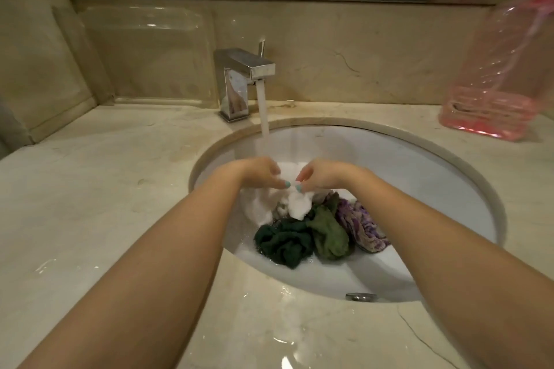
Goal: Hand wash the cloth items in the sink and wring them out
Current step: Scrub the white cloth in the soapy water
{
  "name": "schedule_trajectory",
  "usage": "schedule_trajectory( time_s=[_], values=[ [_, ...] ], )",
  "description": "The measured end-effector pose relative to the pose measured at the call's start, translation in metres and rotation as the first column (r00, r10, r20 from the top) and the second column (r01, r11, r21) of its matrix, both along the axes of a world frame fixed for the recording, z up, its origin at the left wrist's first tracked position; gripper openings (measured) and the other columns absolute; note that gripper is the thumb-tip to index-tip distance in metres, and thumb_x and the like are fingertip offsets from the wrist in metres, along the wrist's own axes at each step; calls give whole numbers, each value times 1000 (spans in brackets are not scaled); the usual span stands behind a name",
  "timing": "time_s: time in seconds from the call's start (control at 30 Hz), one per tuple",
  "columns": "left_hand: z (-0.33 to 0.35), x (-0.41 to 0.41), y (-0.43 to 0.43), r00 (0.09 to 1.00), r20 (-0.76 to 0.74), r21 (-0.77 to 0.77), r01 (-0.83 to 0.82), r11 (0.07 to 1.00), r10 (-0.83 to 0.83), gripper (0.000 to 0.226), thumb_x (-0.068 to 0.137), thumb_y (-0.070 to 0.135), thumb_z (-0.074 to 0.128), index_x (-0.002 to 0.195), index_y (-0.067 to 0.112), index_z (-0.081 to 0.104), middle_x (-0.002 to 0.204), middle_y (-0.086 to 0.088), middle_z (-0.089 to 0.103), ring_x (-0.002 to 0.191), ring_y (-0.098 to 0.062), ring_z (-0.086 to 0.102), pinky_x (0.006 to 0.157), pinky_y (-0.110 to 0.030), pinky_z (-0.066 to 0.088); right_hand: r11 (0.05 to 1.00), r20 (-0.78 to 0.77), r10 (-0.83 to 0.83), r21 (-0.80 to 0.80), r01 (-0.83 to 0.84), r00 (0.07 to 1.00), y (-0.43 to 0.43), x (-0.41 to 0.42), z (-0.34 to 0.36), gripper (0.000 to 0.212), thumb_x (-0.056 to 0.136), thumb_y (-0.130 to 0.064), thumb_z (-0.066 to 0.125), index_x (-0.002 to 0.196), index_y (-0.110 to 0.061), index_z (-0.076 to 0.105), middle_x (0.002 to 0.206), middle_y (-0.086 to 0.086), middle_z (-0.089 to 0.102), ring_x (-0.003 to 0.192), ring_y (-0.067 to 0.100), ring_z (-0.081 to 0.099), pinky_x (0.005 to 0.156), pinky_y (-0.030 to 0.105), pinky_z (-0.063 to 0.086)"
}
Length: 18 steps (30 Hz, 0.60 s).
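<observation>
A white cloth (296, 204) hangs between my two hands over the round white sink (419, 189). My left hand (263, 174) pinches its left edge and my right hand (317, 177) pinches its right edge, both just under the running stream of water (263, 117). Below the white cloth lie a dark green cloth (284, 243), an olive green cloth (328, 234) and a purple patterned cloth (362, 225), bunched together wet in the basin.
A square chrome faucet (239, 78) stands behind the sink on the beige marble counter (105, 189). At the right rear stands a pink transparent bottle (503, 75). A clear plastic sheet (144, 54) leans on the back wall. Puddles of water lie on the counter's front.
</observation>
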State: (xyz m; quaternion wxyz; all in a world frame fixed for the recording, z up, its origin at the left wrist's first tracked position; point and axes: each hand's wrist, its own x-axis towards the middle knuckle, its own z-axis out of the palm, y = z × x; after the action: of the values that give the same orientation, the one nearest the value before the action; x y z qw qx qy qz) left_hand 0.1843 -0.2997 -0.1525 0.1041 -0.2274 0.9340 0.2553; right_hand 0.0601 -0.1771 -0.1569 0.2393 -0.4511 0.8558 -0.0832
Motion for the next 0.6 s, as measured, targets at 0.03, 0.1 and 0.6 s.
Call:
schedule_trajectory(
  time_s=[0.03,0.1,0.6],
  values=[
    [0,2,0,998,63,-18,32,999,-31,48,94,42,59,132,13,56,131,-1,59,116,-20,56,102,-34,44,999,8,12,-34,-11,1000,2,-2,-4,24,91,-25,64,113,-16,67,104,-4,60,102,20,57,88,31,46],
    [0,2,-4,997,71,-32,43,999,-40,30,95,36,61,116,15,63,110,1,65,101,-17,59,93,-31,46,990,53,9,-139,-2,999,2,-6,-5,7,93,-16,61,97,-14,67,91,0,63,87,17,58,78,29,44],
    [26,8,-7,713,-512,506,-200,839,479,19,93,3,49,110,4,58,90,-7,57,80,-22,55,74,-37,50,745,42,-163,-650,151,986,4,-18,20,10,95,-21,58,91,-20,68,85,-3,67,83,21,66,79,38,52]
  ],
)
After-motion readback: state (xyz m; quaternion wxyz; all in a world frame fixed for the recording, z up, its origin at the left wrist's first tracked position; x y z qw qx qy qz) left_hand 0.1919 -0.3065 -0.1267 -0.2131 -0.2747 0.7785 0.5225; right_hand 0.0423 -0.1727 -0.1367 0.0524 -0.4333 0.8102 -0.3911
